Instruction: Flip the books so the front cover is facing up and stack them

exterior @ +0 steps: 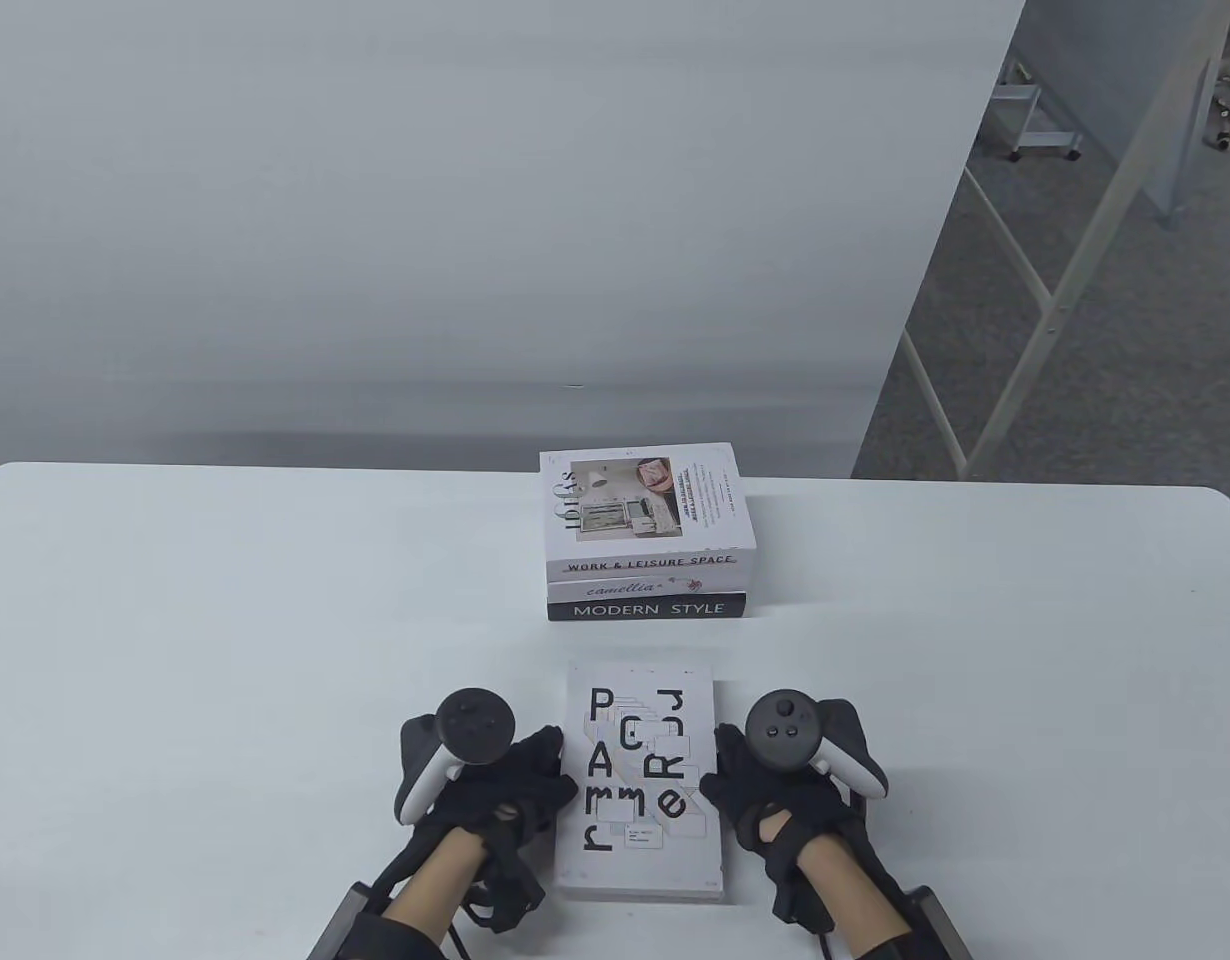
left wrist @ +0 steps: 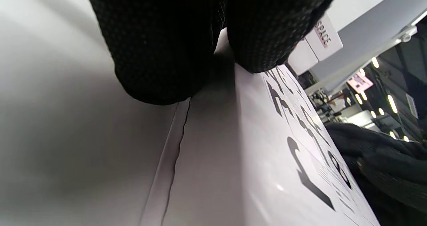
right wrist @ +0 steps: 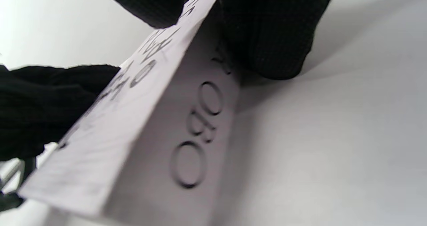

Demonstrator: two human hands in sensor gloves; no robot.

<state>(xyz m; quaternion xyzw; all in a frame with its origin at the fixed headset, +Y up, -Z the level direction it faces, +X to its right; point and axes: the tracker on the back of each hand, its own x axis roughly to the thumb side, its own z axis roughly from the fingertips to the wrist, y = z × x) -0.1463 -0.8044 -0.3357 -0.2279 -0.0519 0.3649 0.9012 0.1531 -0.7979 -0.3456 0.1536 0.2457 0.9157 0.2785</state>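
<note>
A white book with large black letters (exterior: 640, 790) lies flat, printed cover up, near the table's front edge. My left hand (exterior: 540, 775) grips its left edge, and its fingers (left wrist: 160, 52) press the book's side and cover (left wrist: 267, 146). My right hand (exterior: 727, 780) grips the right edge, with fingers (right wrist: 270, 29) on the lettered spine (right wrist: 196, 132) and on the cover. A stack of three books (exterior: 645, 530) stands behind it, the top one with its picture cover up. The stack's corner shows in the left wrist view (left wrist: 322, 39).
The white table (exterior: 225, 650) stretches wide to the left and right of the books. Its far edge runs just behind the stack. A grey wall stands beyond, and a metal frame (exterior: 1045, 300) stands on the floor at the right.
</note>
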